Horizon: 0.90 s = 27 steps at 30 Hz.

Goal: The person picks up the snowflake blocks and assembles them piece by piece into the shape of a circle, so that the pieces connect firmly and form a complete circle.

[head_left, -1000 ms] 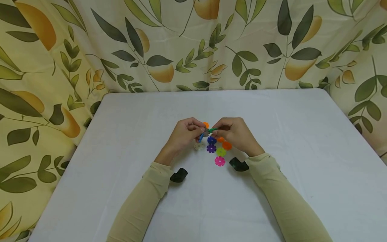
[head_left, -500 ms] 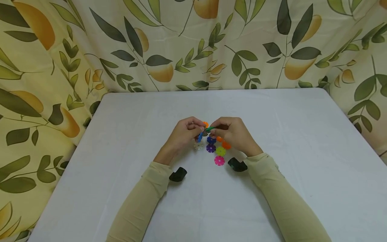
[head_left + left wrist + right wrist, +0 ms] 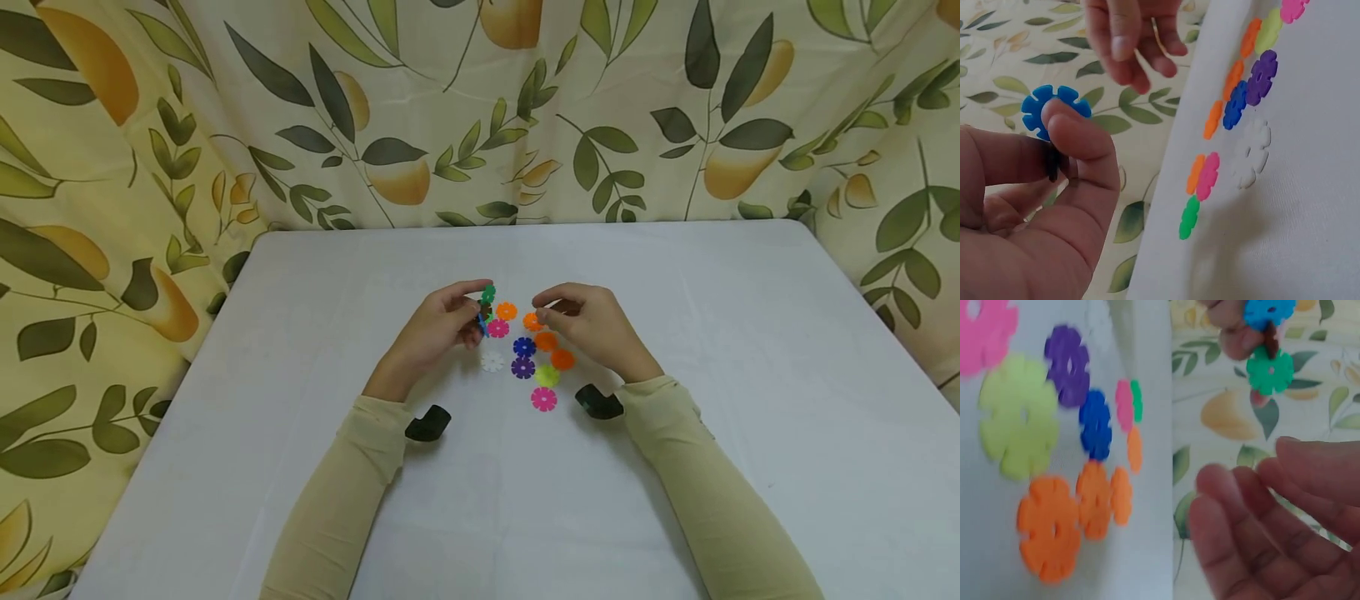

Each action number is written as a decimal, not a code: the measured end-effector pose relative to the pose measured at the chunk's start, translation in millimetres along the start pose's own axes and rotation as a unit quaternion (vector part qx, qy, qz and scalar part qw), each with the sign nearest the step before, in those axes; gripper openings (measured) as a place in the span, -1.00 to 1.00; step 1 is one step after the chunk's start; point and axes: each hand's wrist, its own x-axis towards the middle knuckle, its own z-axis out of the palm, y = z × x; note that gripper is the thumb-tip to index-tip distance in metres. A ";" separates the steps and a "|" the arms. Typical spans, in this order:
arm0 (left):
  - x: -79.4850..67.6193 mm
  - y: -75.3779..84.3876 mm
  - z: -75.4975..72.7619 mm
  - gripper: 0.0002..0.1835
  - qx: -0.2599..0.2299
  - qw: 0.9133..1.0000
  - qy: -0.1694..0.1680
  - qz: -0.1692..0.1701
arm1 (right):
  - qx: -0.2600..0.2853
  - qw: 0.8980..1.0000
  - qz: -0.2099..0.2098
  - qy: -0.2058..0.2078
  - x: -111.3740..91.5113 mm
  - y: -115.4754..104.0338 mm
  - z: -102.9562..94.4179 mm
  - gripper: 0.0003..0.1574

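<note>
My left hand pinches a small chain of notched, flower-shaped plastic discs. In it, a blue disc and a green disc join through a dark brown disc, which is partly covered by the fingers. Opposite, my right hand is apart from the chain, its fingers loosely bent with nothing between them. Below the right fingertips lies an orange disc. Closest to the left hand on the table are a pink disc, another orange disc and a loose green disc.
More loose discs lie between the forearms: white, dark blue, purple, yellow-green, pink and two more orange. A white cloth covers the table. Behind it hangs a leaf-patterned curtain.
The hands were together at the joined discs. My right hand has let go of the green disc and moved right; the left has drawn back left with the chain, uncovering pink and orange discs.
</note>
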 end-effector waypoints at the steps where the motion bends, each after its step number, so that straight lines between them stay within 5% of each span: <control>1: 0.3 -0.6 -0.7 -0.55 -0.008 1.000 -0.003 -0.001 | -0.016 1.000 0.003 -0.003 0.3 1.4 -1.4 -0.76; 12: 4.0 -9.1 -2.9 -0.57 -0.033 0.999 -0.017 -0.004 | -0.091 0.989 0.064 -0.098 1.8 24.8 -10.2 -0.76; 27: 5.0 -12.1 -5.4 -0.49 -0.031 0.997 -0.054 -0.036 | -0.108 0.985 0.058 -0.124 3.2 36.5 -7.5 -0.75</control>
